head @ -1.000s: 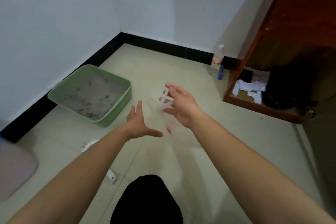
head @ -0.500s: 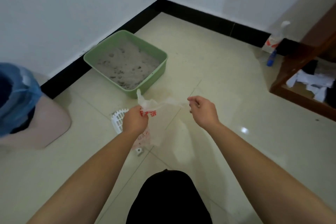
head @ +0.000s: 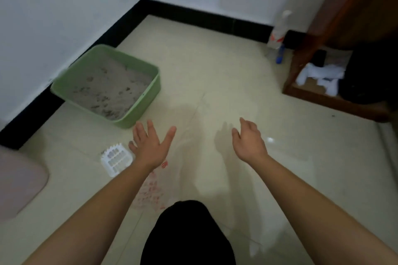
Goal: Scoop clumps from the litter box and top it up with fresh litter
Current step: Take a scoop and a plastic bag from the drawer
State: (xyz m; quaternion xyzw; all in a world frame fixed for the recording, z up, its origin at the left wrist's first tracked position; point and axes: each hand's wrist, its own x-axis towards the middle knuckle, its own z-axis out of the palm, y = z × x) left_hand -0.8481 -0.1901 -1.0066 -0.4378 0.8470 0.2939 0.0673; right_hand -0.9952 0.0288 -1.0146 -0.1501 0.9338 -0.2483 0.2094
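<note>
Pale tiled floor [head: 215,60], room corner. Green litter box [head: 148,101] against black skirting [head: 193,14], grey litter pocked with dark clumps. White scoop [head: 115,160] beside left hand [head: 150,146], red-printed clear bag [head: 150,193] below. Right hand [head: 249,142] apart; fingers [head: 150,128] all released.

Pale tiled floor [head: 215,71] ahead of you. Litter box [head: 140,112] at eleven o'clock, near the wall. Scoop [head: 115,160] at ten, nearer you, apart from it. Pink bin [head: 19,187] at nine. Bottle [head: 279,30] at one, blue bottle [head: 280,56] just beside it, cabinet [head: 323,97] at two.
</note>
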